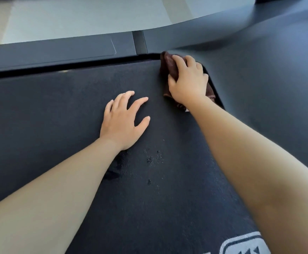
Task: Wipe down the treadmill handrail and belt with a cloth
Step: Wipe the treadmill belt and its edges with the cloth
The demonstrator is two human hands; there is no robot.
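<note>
The belt lies under both hands. The left hand rests flat on it, fingers spread, bracing. The right hand, ahead of the left and to its right, grips the bunched cloth at the belt's corner. Best to press evenly and pull back toward the drops beside the left wrist.

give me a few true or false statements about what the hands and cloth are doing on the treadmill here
1. The right hand grips a brown cloth at the edge of the belt. True.
2. The left hand holds a spray bottle. False: it rests flat on the belt, fingers spread, holding nothing.
3. Wet spots lie on the belt near the left wrist. True.
4. The cloth lies spread flat in the middle of the belt. False: it is bunched under the right hand.
</note>
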